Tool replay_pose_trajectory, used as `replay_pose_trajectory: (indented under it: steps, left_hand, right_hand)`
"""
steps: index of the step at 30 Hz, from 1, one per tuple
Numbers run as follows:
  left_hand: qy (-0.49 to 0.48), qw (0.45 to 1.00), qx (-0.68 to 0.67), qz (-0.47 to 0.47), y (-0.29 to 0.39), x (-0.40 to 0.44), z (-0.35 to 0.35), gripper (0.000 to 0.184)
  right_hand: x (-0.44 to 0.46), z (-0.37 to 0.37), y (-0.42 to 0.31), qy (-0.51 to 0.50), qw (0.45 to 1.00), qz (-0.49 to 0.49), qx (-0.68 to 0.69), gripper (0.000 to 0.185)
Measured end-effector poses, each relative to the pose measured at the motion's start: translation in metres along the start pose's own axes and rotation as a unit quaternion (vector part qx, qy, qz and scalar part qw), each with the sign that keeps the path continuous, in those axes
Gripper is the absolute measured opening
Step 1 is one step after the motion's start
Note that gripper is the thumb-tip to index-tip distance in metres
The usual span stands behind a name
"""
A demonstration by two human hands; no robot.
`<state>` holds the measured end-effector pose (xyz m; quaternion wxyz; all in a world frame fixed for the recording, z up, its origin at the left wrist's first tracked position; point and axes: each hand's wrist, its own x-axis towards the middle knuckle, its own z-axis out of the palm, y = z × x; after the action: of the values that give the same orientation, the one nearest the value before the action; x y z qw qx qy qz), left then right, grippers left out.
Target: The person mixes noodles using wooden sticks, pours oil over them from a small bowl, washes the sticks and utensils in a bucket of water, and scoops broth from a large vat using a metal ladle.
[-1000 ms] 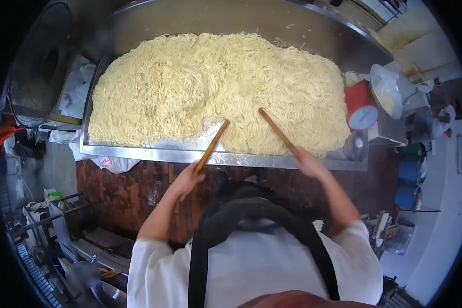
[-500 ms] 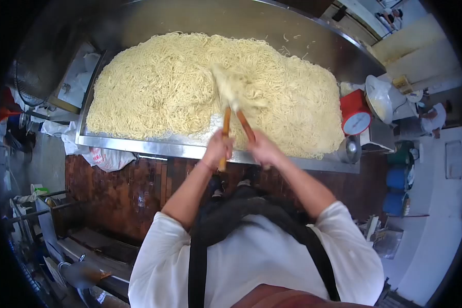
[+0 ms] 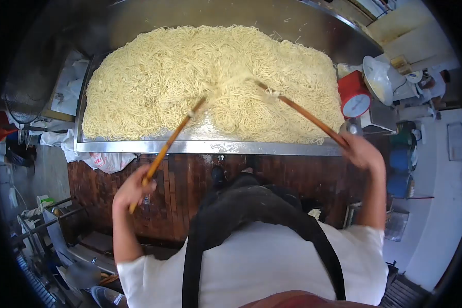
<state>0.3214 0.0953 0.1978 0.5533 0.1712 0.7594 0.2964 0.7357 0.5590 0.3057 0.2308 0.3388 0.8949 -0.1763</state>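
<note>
A broad heap of pale yellow noodles [image 3: 154, 87] covers most of a metal tray table [image 3: 179, 147] in front of me. My left hand [image 3: 133, 187] is wrapped round one wooden stick [image 3: 172, 141], near its lower end. That stick slants up to the right, its tip at the noodles near the middle. In my right hand [image 3: 363, 151] is a second wooden stick [image 3: 308, 115], which slants up to the left, its far end in the noodles. A few strands cling near both tips, and the noodles between them are blurred.
A red dial scale [image 3: 355, 97] stands at the tray's right end, with a bowl holding a plastic bag [image 3: 378, 84] by it. A white plastic bag [image 3: 108, 161] hangs below the front left edge. Metal racks [image 3: 61, 226] stand behind on the left.
My hands have moved wide apart, left hand down and left, right hand to the right. The stick tips, close together before, are now spread, and noodles at the middle have shifted.
</note>
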Motion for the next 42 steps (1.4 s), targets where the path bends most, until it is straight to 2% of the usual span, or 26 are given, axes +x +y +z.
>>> replay_pose_trajectory:
  steps: [2, 3, 5, 6, 7, 8, 9, 10, 11, 14, 18, 19, 20, 21, 23, 24, 25, 27, 30, 32, 33, 34, 36, 38, 41, 42]
  left_hand:
    - [-0.028, 0.998, 0.047, -0.026, -0.019, -0.029, 0.006, 0.061]
    - [-0.042, 0.994, 0.102, -0.008, -0.024, -0.024, 0.019, 0.061]
    - [-0.032, 0.984, 0.141, 0.108, -0.050, 0.022, 0.062, 0.062]
    - [-0.009, 0.971, 0.122, 0.203, -0.068, 0.060, 0.092, 0.062]
    - [-0.010, 0.987, 0.070, 0.147, -0.070, 0.100, 0.119, 0.061]
    - [-0.003, 0.980, 0.014, 0.200, -0.080, 0.150, 0.147, 0.056]
    - [-0.037, 0.986, -0.036, 0.160, -0.036, 0.159, 0.159, 0.053]
    - [-0.072, 0.987, -0.086, 0.115, 0.005, 0.162, 0.166, 0.050]
    - [-0.078, 0.973, -0.157, 0.152, 0.015, 0.168, 0.172, 0.048]
    - [-0.083, 0.933, -0.287, 0.201, 0.033, 0.142, 0.165, 0.049]
    - [-0.061, 0.925, -0.323, 0.189, 0.009, 0.142, 0.164, 0.047]
    - [-0.052, 0.926, -0.330, 0.177, 0.011, 0.146, 0.164, 0.046]
    - [-0.043, 0.926, -0.339, 0.162, 0.015, 0.149, 0.166, 0.045]
    - [-0.044, 0.909, -0.375, 0.174, 0.036, 0.144, 0.155, 0.041]
    - [0.004, 0.881, -0.427, 0.206, 0.064, 0.133, 0.129, 0.037]
    - [0.001, 0.854, -0.468, 0.228, 0.072, 0.137, 0.110, 0.039]
    - [0.001, 0.829, -0.486, 0.276, 0.084, 0.127, 0.092, 0.042]
    - [0.015, 0.822, -0.468, 0.325, 0.101, 0.115, 0.067, 0.038]
    - [-0.022, 0.884, -0.387, 0.262, 0.100, 0.095, 0.030, 0.038]
    - [0.004, 0.929, -0.304, 0.213, 0.065, 0.094, 0.006, 0.040]
    - [0.023, 0.963, -0.218, 0.157, 0.046, 0.084, -0.007, 0.041]
    - [0.041, 0.985, -0.132, 0.100, 0.028, 0.070, -0.018, 0.043]
    - [0.045, 0.994, -0.075, 0.060, 0.001, 0.026, -0.031, 0.049]
    - [0.043, 0.998, -0.036, 0.035, -0.011, -0.018, -0.049, 0.058]
    - [0.027, 0.998, 0.056, 0.005, 0.020, -0.068, -0.059, 0.061]
    - [0.027, 0.996, 0.089, 0.012, 0.030, -0.071, -0.057, 0.060]
  right_hand:
    - [-0.047, 0.000, -0.009, -0.075, 0.994, 0.077, 0.017, 0.033]
    - [-0.051, 0.030, 0.009, -0.073, 0.996, 0.045, 0.032, 0.037]
    - [-0.018, 0.103, 0.027, -0.055, 0.994, 0.019, 0.090, 0.042]
    - [0.008, 0.138, 0.012, -0.043, 0.990, 0.027, 0.132, 0.043]
    - [0.041, 0.178, 0.002, -0.016, 0.988, -0.043, 0.150, 0.049]
    - [0.075, 0.205, -0.018, -0.022, 0.976, -0.050, 0.211, 0.054]
    - [0.099, 0.216, -0.043, 0.072, 0.948, -0.126, 0.282, 0.047]
    - [0.116, 0.198, -0.068, 0.001, 0.965, -0.036, 0.258, 0.037]
    - [0.106, 0.150, -0.109, -0.061, 0.943, 0.041, 0.324, 0.032]
    - [0.088, 0.133, -0.108, 0.101, 0.951, -0.086, 0.279, 0.025]
    - [0.084, 0.174, -0.098, 0.125, 0.968, -0.039, 0.214, 0.028]
    - [0.098, 0.199, -0.103, 0.180, 0.958, -0.154, 0.161, 0.034]
    - [0.107, 0.209, -0.123, 0.119, 0.957, -0.089, 0.247, 0.039]
    - [0.100, 0.176, -0.170, 0.121, 0.957, -0.129, 0.228, 0.037]
    - [0.109, 0.147, -0.224, 0.012, 0.914, -0.086, 0.396, 0.037]
    - [0.123, 0.134, -0.242, 0.060, 0.940, -0.143, 0.305, 0.037]
    - [0.122, 0.113, -0.261, 0.123, 0.934, -0.207, 0.263, 0.038]
    - [0.122, 0.084, -0.290, 0.163, 0.921, -0.219, 0.277, 0.036]
    - [0.128, 0.051, -0.271, 0.054, 0.948, -0.106, 0.294, 0.035]
    - [0.131, 0.069, -0.191, 0.006, 0.981, -0.059, 0.184, 0.037]
    - [0.087, 0.053, -0.160, -0.010, 0.994, -0.048, 0.093, 0.039]
    - [0.044, 0.054, -0.122, 0.040, 0.998, -0.051, 0.018, 0.037]
    - [-0.029, 0.055, -0.054, 0.023, 0.998, -0.033, 0.051, 0.037]
    - [-0.067, 0.052, -0.024, -0.042, 0.994, 0.091, 0.040, 0.044]
    - [-0.008, 0.126, 0.022, 0.025, 0.996, -0.049, 0.064, 0.052]
    - [0.025, 0.144, 0.006, -0.013, 0.996, -0.043, 0.078, 0.057]
